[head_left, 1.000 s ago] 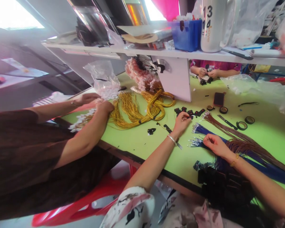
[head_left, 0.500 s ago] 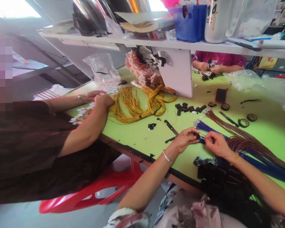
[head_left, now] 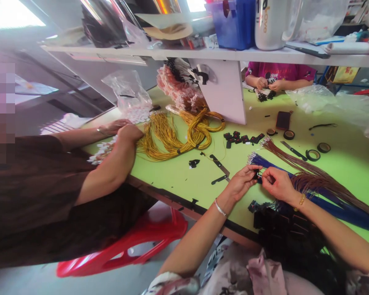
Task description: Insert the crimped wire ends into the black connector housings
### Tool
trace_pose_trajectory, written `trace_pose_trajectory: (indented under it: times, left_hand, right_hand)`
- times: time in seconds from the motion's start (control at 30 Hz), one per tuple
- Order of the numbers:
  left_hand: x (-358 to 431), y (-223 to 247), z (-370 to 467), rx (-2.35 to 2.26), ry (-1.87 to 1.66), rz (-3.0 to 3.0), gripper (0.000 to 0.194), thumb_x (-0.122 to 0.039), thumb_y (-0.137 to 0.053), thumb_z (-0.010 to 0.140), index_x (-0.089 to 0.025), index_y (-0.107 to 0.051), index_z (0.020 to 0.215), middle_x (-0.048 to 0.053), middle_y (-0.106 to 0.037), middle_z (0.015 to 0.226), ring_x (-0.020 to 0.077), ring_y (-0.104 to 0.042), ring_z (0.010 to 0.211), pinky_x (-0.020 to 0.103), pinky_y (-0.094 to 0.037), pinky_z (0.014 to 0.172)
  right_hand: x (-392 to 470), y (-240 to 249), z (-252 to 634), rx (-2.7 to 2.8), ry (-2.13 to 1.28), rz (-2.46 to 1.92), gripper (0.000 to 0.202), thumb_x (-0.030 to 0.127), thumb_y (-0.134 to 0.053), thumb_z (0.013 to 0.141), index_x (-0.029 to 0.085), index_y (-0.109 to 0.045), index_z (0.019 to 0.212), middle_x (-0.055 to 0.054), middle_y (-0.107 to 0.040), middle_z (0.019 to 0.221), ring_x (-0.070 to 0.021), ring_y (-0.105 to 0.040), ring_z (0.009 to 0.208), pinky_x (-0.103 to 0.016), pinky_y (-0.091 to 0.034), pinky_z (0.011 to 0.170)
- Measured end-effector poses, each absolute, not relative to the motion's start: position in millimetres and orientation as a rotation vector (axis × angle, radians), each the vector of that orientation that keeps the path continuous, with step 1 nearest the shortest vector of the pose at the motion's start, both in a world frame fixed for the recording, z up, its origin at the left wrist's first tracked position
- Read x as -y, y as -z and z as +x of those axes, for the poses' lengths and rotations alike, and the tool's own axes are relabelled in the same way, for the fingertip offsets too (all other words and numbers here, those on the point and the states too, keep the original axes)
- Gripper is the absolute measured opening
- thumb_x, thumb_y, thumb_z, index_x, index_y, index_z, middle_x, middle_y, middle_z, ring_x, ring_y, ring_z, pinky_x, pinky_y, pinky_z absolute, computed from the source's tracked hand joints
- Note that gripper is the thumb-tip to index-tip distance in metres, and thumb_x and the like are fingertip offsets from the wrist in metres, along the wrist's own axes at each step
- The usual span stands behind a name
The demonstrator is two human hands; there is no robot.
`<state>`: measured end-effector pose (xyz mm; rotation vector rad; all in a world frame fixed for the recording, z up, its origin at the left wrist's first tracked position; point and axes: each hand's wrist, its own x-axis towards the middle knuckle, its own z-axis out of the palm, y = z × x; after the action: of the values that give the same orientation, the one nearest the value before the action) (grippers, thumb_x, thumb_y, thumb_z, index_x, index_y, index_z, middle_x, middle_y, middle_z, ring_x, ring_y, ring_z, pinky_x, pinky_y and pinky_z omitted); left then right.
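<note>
My left hand (head_left: 242, 181) pinches a small black connector (head_left: 257, 174) between thumb and fingers above the green table. Close on its right, my right hand (head_left: 276, 183) has its fingers closed on a thin wire end that meets the connector. Under and beyond both hands lies a bundle of blue wires (head_left: 335, 209) with pale tips, beside a bundle of brown wires (head_left: 322, 174). A heap of black connectors with wires (head_left: 283, 223) is near the table edge, below my right hand. Loose black connectors (head_left: 241, 138) lie further back.
A cutter knife (head_left: 219, 164), black tape rolls (head_left: 313, 155) and a phone-like dark object (head_left: 283, 121) lie around. Yellow wires (head_left: 169, 139) are at the left, by a co-worker's hands (head_left: 127, 130). A shelf (head_left: 172, 53) spans the back; another person's hands (head_left: 269, 84) work beyond.
My right hand has come closer to my left hand, and the wire end now meets the black connector. The whole view has shifted slightly.
</note>
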<state>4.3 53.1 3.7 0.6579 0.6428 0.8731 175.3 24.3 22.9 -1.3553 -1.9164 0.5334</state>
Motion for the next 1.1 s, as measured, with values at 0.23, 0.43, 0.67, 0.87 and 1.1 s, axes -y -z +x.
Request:
trace_pose_trajectory:
  times: [0.23, 0.43, 0.67, 0.87, 1.1]
  left_hand:
    - [-51.0, -1.7, 3.3, -0.633, -0.86, 0.616, 0.027, -0.017, -0.073, 0.071, -0.014, -0.066, 0.097, 0.003, -0.063, 0.087, 0.0099, -0.06, 0.075, 0.021, -0.045, 0.073]
    - [-50.3, 0.5, 3.3, -0.656, -0.847, 0.622, 0.032, -0.019, -0.075, 0.07, -0.014, -0.066, 0.1, 0.003, -0.063, 0.085, 0.0096, -0.059, 0.075, 0.023, -0.044, 0.074]
    - [-46.1, 1.1, 6.8, -0.779, -0.914, 0.772, 0.038, -0.024, -0.079, 0.065, -0.015, -0.067, 0.1, 0.005, -0.063, 0.091, 0.0093, -0.056, 0.075, 0.022, -0.044, 0.072]
    - [-38.5, 0.5, 13.9, -0.891, -0.99, 0.841, 0.038, -0.028, -0.08, 0.063, -0.014, -0.066, 0.095, 0.005, -0.064, 0.091, 0.0108, -0.056, 0.074, 0.024, -0.045, 0.069]
    - [-35.6, 2.3, 17.3, -0.925, -1.023, 0.823, 0.033, -0.025, -0.078, 0.064, -0.013, -0.064, 0.092, 0.002, -0.062, 0.08, 0.0095, -0.055, 0.069, 0.024, -0.045, 0.068]
  right_hand:
    - [-24.6, -22.0, 174.9, 1.97, -0.444, -1.345, 0.007, 0.017, -0.053, 0.074, 0.019, -0.055, 0.067, 0.002, -0.054, 0.06, -0.0101, -0.044, 0.053, -0.022, -0.034, 0.055]
    - [-24.8, -21.9, 174.9, 2.017, -0.412, -1.326, 0.007, 0.018, -0.053, 0.074, 0.019, -0.054, 0.068, 0.001, -0.056, 0.062, -0.0105, -0.044, 0.054, -0.022, -0.034, 0.056]
    - [-26.0, -21.7, 174.5, 2.076, -0.383, -1.282, 0.01, 0.016, -0.051, 0.075, 0.019, -0.051, 0.066, 0.001, -0.053, 0.061, -0.0107, -0.043, 0.054, -0.023, -0.033, 0.056]
    - [-27.9, -18.5, 178.0, 2.11, -0.442, -1.259, 0.009, 0.018, -0.049, 0.079, 0.019, -0.052, 0.071, -0.001, -0.057, 0.066, -0.0112, -0.045, 0.056, -0.023, -0.034, 0.057]
    - [-26.9, -13.3, 177.4, 2.106, -0.49, -1.333, 0.011, 0.017, -0.05, 0.079, 0.019, -0.051, 0.069, 0.0, -0.056, 0.064, -0.0108, -0.044, 0.053, -0.023, -0.032, 0.054]
